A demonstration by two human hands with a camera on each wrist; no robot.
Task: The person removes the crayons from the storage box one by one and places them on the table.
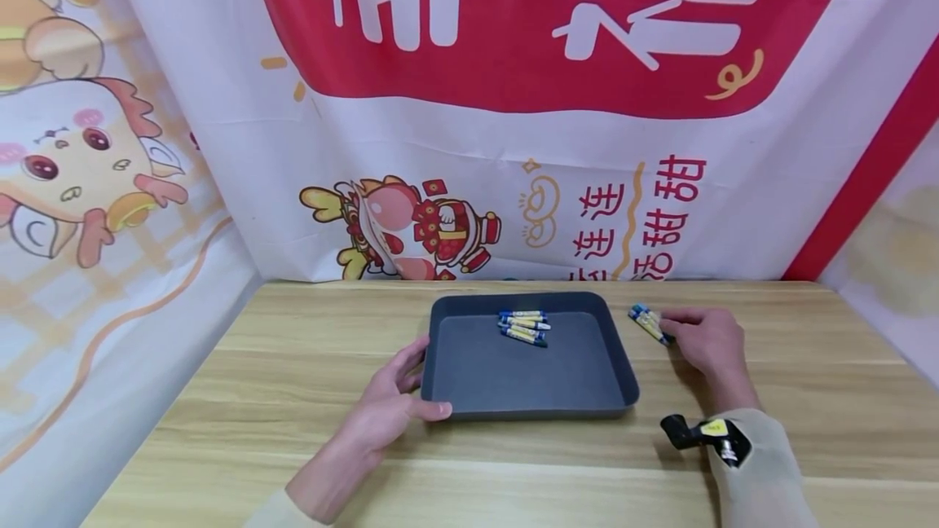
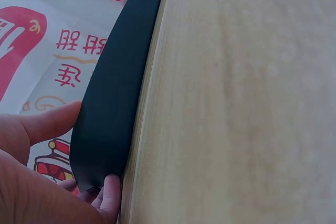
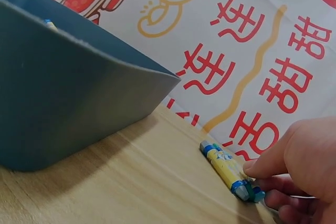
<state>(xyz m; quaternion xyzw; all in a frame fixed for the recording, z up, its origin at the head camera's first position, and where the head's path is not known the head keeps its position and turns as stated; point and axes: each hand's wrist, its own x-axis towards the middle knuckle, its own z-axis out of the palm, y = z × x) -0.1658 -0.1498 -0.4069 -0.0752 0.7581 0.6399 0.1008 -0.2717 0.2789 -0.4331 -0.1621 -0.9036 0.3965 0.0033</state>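
A dark grey rectangular tray (image 1: 484,373) sits on the wooden table. Several crayons (image 1: 524,327) with yellow-and-white wrappers and mostly blue ends lie side by side inside it, near the far wall. My left hand (image 1: 389,402) grips the tray's near left corner, thumb at the front rim and fingers along the left side. Right of the tray, a small group of crayons (image 1: 647,324) lies on the table. My right hand (image 1: 707,341) pinches at their near right end; in the right wrist view its thumb and curled fingers (image 3: 281,200) meet a teal-ended crayon (image 3: 256,194), partly hidden by another.
The table (image 1: 557,471) has a pale wood grain. A printed cloth (image 1: 513,169) hangs just behind its far edge, and another cloth (image 1: 147,332) covers the left side. A black wrist camera mount (image 1: 707,434) sticks out from the right sleeve.
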